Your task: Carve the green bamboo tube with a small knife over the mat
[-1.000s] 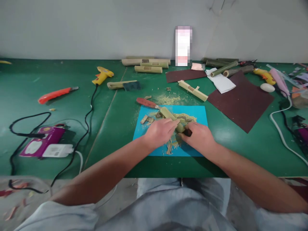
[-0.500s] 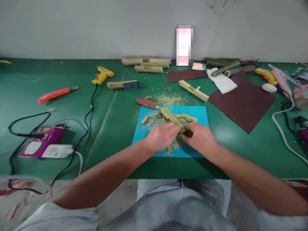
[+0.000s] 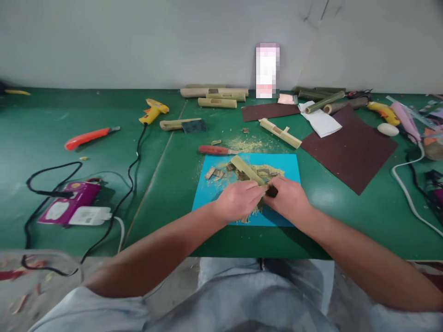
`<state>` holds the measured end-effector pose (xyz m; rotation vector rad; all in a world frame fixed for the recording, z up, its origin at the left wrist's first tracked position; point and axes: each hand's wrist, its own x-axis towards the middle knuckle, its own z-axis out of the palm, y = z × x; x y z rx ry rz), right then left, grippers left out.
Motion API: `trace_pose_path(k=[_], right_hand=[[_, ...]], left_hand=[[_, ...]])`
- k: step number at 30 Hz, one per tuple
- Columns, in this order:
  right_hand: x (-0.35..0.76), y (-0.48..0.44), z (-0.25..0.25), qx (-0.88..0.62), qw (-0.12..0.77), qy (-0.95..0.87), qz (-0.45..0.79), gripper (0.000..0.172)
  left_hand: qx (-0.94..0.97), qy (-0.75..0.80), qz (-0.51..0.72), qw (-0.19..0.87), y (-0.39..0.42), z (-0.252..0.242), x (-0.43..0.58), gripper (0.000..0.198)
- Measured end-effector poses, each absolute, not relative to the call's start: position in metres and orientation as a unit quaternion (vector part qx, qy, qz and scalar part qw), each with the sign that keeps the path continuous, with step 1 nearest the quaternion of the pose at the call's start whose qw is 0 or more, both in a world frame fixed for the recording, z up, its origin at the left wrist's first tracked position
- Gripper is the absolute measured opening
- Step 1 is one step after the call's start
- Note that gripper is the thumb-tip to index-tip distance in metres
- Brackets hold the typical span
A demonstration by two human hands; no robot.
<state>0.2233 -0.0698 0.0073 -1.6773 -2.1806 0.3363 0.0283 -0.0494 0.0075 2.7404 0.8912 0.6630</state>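
My left hand (image 3: pixel 238 201) is wrapped round the near end of a pale green bamboo piece (image 3: pixel 245 168) that lies slanted on a blue mat (image 3: pixel 289 165). Touching it from the right, my right hand (image 3: pixel 289 199) is closed on a small dark tool (image 3: pixel 272 191) pressed against the bamboo. Bamboo shavings and chips (image 3: pixel 214 173) lie scattered on the mat around both hands. A red-handled knife (image 3: pixel 215 150) rests just beyond the mat's far left corner.
On the green table (image 3: pixel 166 184): a yellow glue gun (image 3: pixel 153 110) with black cord, an orange cutter (image 3: pixel 88 137), a purple box (image 3: pixel 68 207), dark sandpaper sheets (image 3: pixel 349 152), several bamboo sticks (image 3: pixel 216 97) at the back, white paper (image 3: pixel 321 121), white cable (image 3: pixel 404 184) at right.
Both hands have stayed together on the bamboo, shifting slightly; the bamboo piece has been drawn a little further into my left hand. The view has drifted slightly right.
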Motion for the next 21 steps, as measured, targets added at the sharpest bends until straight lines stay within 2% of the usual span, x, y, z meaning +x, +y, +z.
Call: trace_pose_path(k=[4, 8, 13, 18, 21], right_hand=[[0.223, -0.071, 0.01, -0.597, 0.176, -0.771, 0.134, 0.017], [0.223, -0.071, 0.009, -0.595, 0.177, -0.773, 0.131, 0.011], [0.223, -0.071, 0.009, -0.597, 0.181, -0.769, 0.135, 0.017], [0.223, -0.071, 0.009, -0.592, 0.183, -0.773, 0.135, 0.013], [0.222, -0.071, 0.008, -0.595, 0.189, -0.77, 0.135, 0.015]], left_hand=[[0.907, 0.338, 0.237, 0.076, -0.046, 0.006, 0.027, 0.037], [0.927, 0.302, 0.206, 0.081, -0.047, 0.007, 0.027, 0.037], [0.901, 0.354, 0.243, 0.066, -0.042, 0.005, 0.025, 0.034], [0.921, 0.315, 0.216, 0.07, -0.042, 0.005, 0.021, 0.036], [0.893, 0.383, 0.232, 0.045, -0.034, 0.007, 0.014, 0.037]])
